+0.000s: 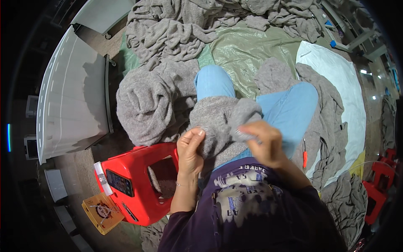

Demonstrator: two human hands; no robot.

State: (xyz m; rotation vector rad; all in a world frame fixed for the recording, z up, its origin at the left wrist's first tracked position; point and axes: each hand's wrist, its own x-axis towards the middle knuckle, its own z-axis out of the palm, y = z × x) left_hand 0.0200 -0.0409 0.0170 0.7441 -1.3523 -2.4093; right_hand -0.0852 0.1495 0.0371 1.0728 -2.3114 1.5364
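Observation:
A grey knitted garment (216,117) lies bunched across my lap, over light blue jeans. My left hand (191,151) pinches its near left edge between thumb and fingers. My right hand (266,143) is slightly blurred; its fingers are curled closed at the right part of the same garment, where the raised cloth is blurred too. The fingertips of that hand partly hide what they grip. Left of my knee sits a big rolled heap of grey knitwear (145,105). More grey knitted pieces (323,109) lie right of my leg, with a red-handled tool (304,159) on them.
A red plastic stool (138,164) at my left carries a phone (119,183), a white device and a dark pen-like item. Beside it is a yellow box (102,212). Grey knits pile on the green sheet (252,46) ahead. A white wheeled bin (75,96) stands left.

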